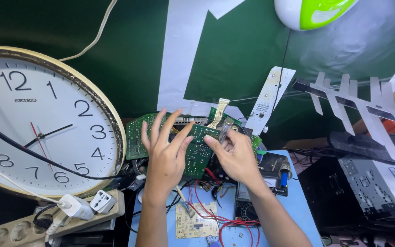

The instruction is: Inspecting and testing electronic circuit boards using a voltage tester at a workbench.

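My left hand (164, 153) is raised with fingers spread, its fingertips pressing the face and edge of a green circuit board (196, 153) held upright over the bench. My right hand (235, 154) grips the same board from its right side, thumb on the front near the top edge. A white ribbon cable (218, 112) rises from behind the board. Another green circuit board (135, 137) stands to the left, behind my left hand.
A large round wall clock (37, 121) leans at left, above a beige power strip (46, 219) with white plugs. On the blue mat (293, 206) lie a beige circuit board (195, 224), red wires (220, 219) and a multimeter (248, 201). Black electronics cases (366, 187) sit right.
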